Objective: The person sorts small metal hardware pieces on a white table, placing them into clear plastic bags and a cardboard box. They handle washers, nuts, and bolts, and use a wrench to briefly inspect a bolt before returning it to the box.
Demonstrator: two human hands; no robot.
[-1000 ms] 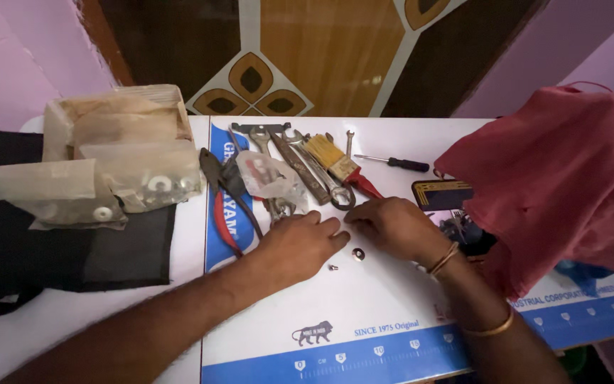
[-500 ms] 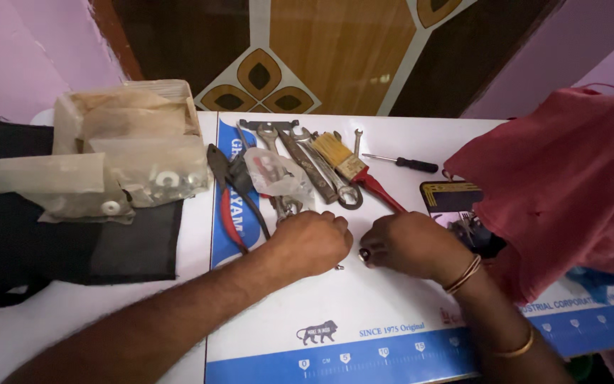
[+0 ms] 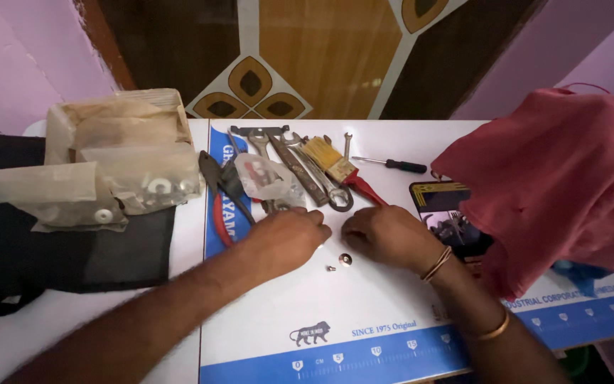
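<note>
My left hand point(image 3: 289, 237) and my right hand point(image 3: 386, 235) rest knuckles-up on a white printed sheet point(image 3: 364, 313), fingertips almost meeting. Both hands have their fingers curled under; whether anything is pinched in them is hidden. Just below the gap between them lie a small metal washer point(image 3: 345, 259) and a tiny screw point(image 3: 330, 268), loose on the sheet. Beyond the hands lies a row of tools: red-handled pliers point(image 3: 220, 195), spanners point(image 3: 307, 171), a paintbrush with a red handle point(image 3: 339, 169) and a small clear bag of parts point(image 3: 268, 178).
Clear plastic bags with washers point(image 3: 119, 174) lie at the left on a black cloth point(image 3: 58, 256). A small screwdriver point(image 3: 392, 164) lies at the back. A phone point(image 3: 445, 213) sits partly under a red cloth point(image 3: 563, 178) at the right.
Both hands have drawn closer together above the washer and screw. The camera has tilted a little, so the table sits lower in view.
</note>
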